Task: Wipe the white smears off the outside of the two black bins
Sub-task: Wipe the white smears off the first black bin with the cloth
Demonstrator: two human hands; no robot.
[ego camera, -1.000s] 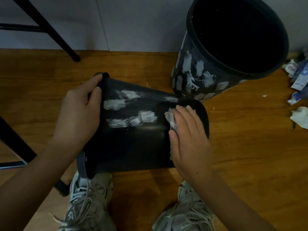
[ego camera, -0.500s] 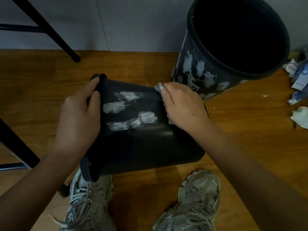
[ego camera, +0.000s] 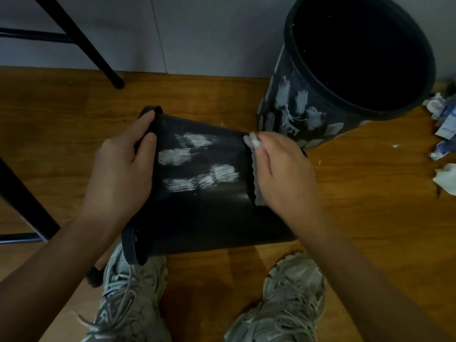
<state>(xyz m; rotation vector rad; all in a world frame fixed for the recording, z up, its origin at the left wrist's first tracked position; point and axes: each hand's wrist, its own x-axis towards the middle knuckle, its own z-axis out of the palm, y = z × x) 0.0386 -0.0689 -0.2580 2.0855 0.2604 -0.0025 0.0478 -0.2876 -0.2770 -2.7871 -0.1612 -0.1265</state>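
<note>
A small black bin (ego camera: 204,218) lies on its side on the wooden floor, rim to the left. White smears (ego camera: 197,164) mark its upper side. My left hand (ego camera: 121,169) grips its rim at the top left. My right hand (ego camera: 281,174) presses a white wipe (ego camera: 253,144) against the bin's base end, fingers over the wipe, most of which is hidden. A larger black bin (ego camera: 296,114) stands upright at the back right, its wall covered in several white smears (ego camera: 303,107).
Black metal furniture legs (ego camera: 98,60) stand at the back left and left edge. Crumpled wipes and packets (ego camera: 444,144) lie on the floor at the right edge. My two grey sneakers (ego camera: 133,299) are below the lying bin. A grey wall runs along the back.
My right hand slid the wipe from the near part of the bin's base end up to its far top edge. The smear near the base end is gone. My left hand kept its grip.
</note>
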